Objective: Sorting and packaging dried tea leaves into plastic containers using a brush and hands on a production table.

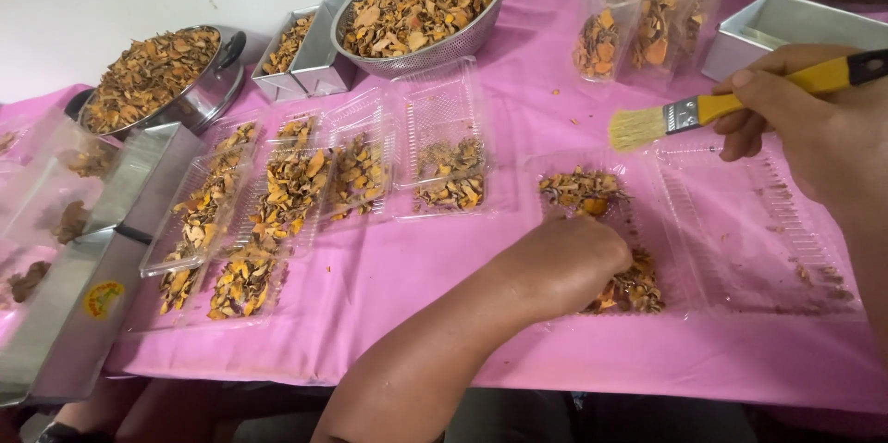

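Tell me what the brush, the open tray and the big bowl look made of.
Brush: pale bristles, shiny metal ferrule, glossy yellow handle, plastic or painted wood. Tray under the left hand: thin clear plastic; ribbed and see-through to the pink cloth. Bowl: polished metal, probably steel; bright reflective perforated wall.

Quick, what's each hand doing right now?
Left hand: fingers curled down into the dried pieces in the clear tray; grip cannot be told.
Right hand: closed on the brush.
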